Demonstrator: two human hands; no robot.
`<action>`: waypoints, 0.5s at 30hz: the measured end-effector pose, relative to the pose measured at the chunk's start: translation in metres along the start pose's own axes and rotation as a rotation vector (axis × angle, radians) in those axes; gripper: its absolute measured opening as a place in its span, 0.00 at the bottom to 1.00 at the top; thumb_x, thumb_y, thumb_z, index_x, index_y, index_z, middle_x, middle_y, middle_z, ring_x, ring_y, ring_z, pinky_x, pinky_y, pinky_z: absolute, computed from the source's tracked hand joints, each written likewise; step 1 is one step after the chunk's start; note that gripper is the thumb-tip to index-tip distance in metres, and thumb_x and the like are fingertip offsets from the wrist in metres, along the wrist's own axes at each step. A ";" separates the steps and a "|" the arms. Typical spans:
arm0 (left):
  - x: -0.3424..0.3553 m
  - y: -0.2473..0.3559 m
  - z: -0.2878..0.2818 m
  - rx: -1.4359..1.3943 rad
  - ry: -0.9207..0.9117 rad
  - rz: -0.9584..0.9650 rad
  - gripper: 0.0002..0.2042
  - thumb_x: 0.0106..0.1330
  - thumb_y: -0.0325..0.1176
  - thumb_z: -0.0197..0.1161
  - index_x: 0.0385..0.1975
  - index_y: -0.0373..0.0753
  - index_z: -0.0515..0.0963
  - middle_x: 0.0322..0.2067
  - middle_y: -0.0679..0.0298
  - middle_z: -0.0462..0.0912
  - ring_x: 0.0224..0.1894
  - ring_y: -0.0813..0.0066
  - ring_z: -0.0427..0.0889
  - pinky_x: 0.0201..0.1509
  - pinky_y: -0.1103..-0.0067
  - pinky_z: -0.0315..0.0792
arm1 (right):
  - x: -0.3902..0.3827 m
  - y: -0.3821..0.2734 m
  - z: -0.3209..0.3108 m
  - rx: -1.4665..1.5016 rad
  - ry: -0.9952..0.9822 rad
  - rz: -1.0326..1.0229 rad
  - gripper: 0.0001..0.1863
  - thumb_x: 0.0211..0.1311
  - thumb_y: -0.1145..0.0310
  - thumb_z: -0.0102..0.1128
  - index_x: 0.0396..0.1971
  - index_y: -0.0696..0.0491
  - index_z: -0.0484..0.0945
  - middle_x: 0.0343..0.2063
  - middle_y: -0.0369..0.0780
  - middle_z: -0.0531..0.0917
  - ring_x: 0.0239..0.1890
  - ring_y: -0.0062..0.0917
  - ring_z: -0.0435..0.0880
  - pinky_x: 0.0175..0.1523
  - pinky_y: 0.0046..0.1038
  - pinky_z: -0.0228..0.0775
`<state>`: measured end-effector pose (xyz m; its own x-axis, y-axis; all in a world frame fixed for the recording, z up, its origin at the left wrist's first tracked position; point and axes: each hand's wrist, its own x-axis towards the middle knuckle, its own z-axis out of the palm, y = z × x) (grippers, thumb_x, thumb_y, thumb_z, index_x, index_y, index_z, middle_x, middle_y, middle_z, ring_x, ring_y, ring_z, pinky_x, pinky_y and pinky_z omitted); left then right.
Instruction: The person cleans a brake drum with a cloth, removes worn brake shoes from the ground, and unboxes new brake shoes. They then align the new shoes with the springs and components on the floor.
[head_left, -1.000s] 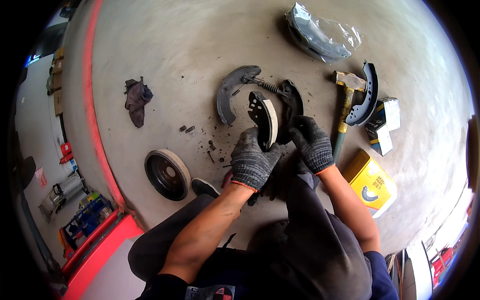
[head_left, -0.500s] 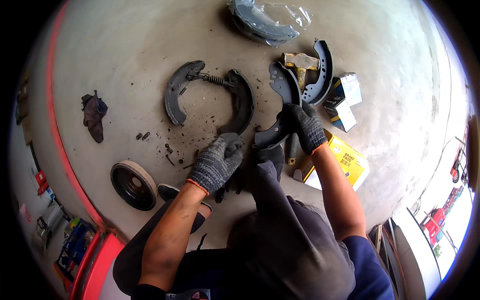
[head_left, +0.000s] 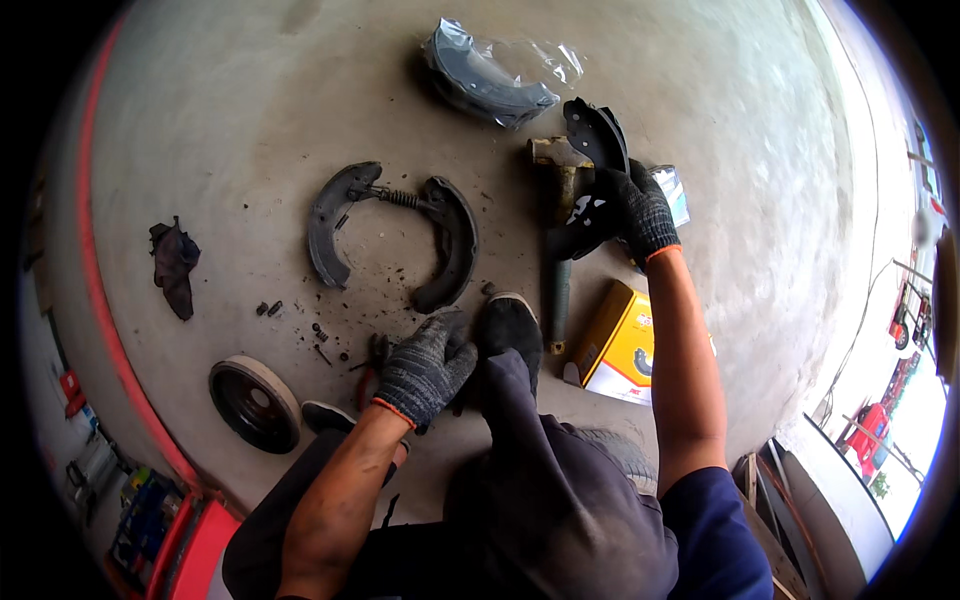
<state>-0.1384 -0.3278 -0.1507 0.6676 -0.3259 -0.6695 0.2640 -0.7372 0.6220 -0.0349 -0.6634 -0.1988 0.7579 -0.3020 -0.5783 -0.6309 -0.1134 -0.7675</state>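
Note:
My right hand (head_left: 640, 212), in a dark knitted glove with an orange cuff, grips a dark curved brake shoe (head_left: 596, 135) raised over the floor beside the hammer (head_left: 562, 158). Whether a second shoe lies against it is hard to see. My left hand (head_left: 425, 365), gloved alike, hovers by my shoe with its fingers curled; anything inside them is hidden. Red-handled pliers (head_left: 370, 378) lie partly beneath it. Ahead of that hand rest two worn brake shoes, a left one (head_left: 328, 225) and a right one (head_left: 460, 245), joined at the top by a spring-wrapped rod (head_left: 398, 198).
Plastic-wrapped brake shoes (head_left: 488, 85) lie at the far side. A yellow and white box (head_left: 615, 345) and a partly covered blue-and-white box (head_left: 672, 190) are at right. A brake drum (head_left: 255, 405), small springs (head_left: 268, 309) and a dark rag (head_left: 175, 267) are at left.
My right hand has carried the brake shoe farther away and to the right, exposing more of the hammer handle. My left hand stays near its place while the whole view has shifted.

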 end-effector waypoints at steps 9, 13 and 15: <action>0.002 -0.016 0.013 0.148 -0.003 0.013 0.22 0.64 0.31 0.65 0.58 0.37 0.74 0.46 0.53 0.83 0.46 0.64 0.84 0.52 0.72 0.76 | 0.048 0.032 -0.024 -0.483 0.172 -0.120 0.26 0.66 0.50 0.50 0.47 0.59 0.80 0.42 0.54 0.83 0.45 0.50 0.82 0.53 0.42 0.71; 0.004 0.004 -0.005 0.050 -0.001 -0.044 0.21 0.64 0.31 0.64 0.57 0.36 0.75 0.45 0.53 0.84 0.45 0.65 0.84 0.52 0.72 0.76 | 0.023 0.032 -0.002 -0.634 0.191 -0.356 0.27 0.67 0.49 0.52 0.51 0.59 0.79 0.46 0.56 0.82 0.52 0.50 0.79 0.58 0.43 0.68; 0.025 0.001 -0.014 -0.132 0.015 0.023 0.20 0.64 0.31 0.65 0.56 0.36 0.75 0.42 0.54 0.84 0.44 0.66 0.83 0.52 0.72 0.76 | 0.005 0.049 0.015 -0.489 0.199 -0.377 0.23 0.67 0.55 0.54 0.50 0.58 0.79 0.44 0.55 0.83 0.48 0.49 0.81 0.54 0.41 0.71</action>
<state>-0.1114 -0.3285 -0.1613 0.6848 -0.3324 -0.6485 0.3366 -0.6451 0.6860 -0.0595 -0.6565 -0.2438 0.9265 -0.3217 -0.1952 -0.3659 -0.6496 -0.6664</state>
